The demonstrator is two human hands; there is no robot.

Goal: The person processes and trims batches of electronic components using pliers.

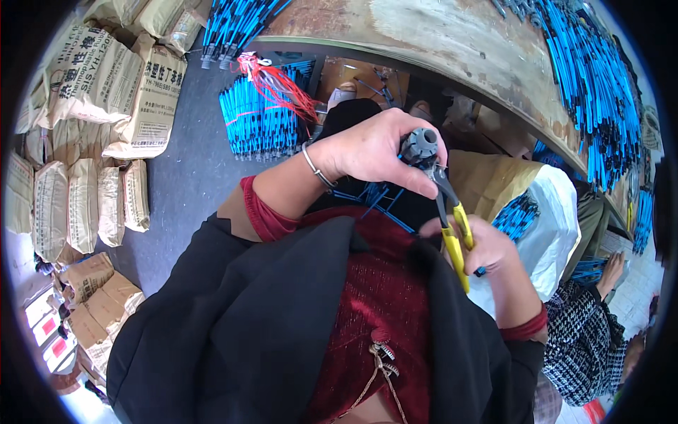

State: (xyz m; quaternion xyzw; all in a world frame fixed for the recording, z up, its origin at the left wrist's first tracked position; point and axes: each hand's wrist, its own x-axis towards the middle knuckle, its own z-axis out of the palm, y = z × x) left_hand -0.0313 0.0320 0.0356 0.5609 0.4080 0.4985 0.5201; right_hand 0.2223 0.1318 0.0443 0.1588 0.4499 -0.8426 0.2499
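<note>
Dark ribbed fitting (419, 145) is gripped in the left hand (374, 152); yellow-handled pliers (452, 226), clasped by the right hand (487, 251), bite it, work seemingly midway.

- Grey concrete floor (187, 180), daylit.
- Tan paper sacks (106, 92) stacked at the left.
- Worn wooden workbench (424, 28) across the top.
- Bundles of blue rods (258, 120) on the floor.

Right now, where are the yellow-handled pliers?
In the head view, right of centre: the yellow-handled pliers sit in the right hand, tips at the grey fitting the left hand holds.
</note>
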